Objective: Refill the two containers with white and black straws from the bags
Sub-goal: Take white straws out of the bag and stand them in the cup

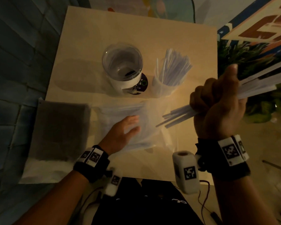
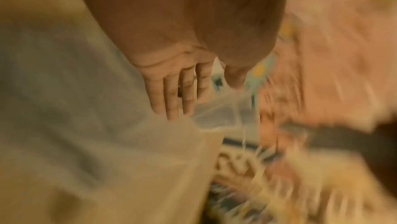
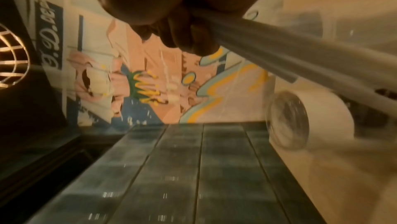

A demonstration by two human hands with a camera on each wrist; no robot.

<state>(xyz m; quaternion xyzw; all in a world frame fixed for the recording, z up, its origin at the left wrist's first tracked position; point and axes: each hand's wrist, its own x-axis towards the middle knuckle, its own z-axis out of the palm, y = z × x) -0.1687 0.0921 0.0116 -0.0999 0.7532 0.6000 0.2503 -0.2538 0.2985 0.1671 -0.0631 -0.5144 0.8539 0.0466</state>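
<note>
My right hand [image 1: 217, 101] is raised at the table's right edge and grips a bundle of white straws [image 1: 258, 90], whose lower ends [image 1: 173, 116] fan out to the left; the same straws [image 3: 279, 44] cross the right wrist view. My left hand [image 1: 128, 127] lies flat with straight fingers [image 2: 171, 95] on the clear bag of white straws [image 1: 120, 114]. Left of it lies a bag of black straws [image 1: 60, 127]. A clear container [image 1: 122, 67] with a white band stands almost empty. Beside it a smaller container [image 1: 167, 82] holds several white straws.
The pale table [image 1: 136, 33] ends near a dark tiled floor [image 1: 15, 54] on the left. A painted board [image 1: 258, 26] and green foliage [image 1: 250, 54] crowd the right side. Cables [image 1: 204, 197] hang over the near edge by my lap.
</note>
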